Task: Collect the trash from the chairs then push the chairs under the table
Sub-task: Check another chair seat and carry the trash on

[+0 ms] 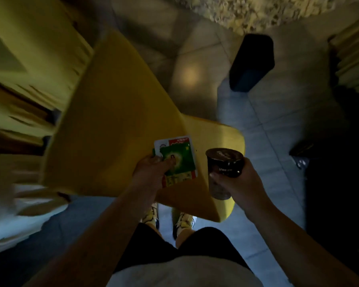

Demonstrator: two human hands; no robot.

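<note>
A yellow chair (116,125) fills the middle of the view, its seat just in front of my legs. My left hand (151,170) is shut on a green, red and white snack wrapper (178,160), held flat above the near part of the seat. My right hand (234,183) is shut on a dark plastic cup (224,166) with a lid, held upright to the right of the chair. The rest of the seat shows nothing on it.
A speckled table edge (267,11) runs along the top right. A dark bin-like box (253,61) stands on the tiled floor beyond the chair. Another yellow chair (29,48) is blurred at the left. Dark furniture (340,162) sits at the right.
</note>
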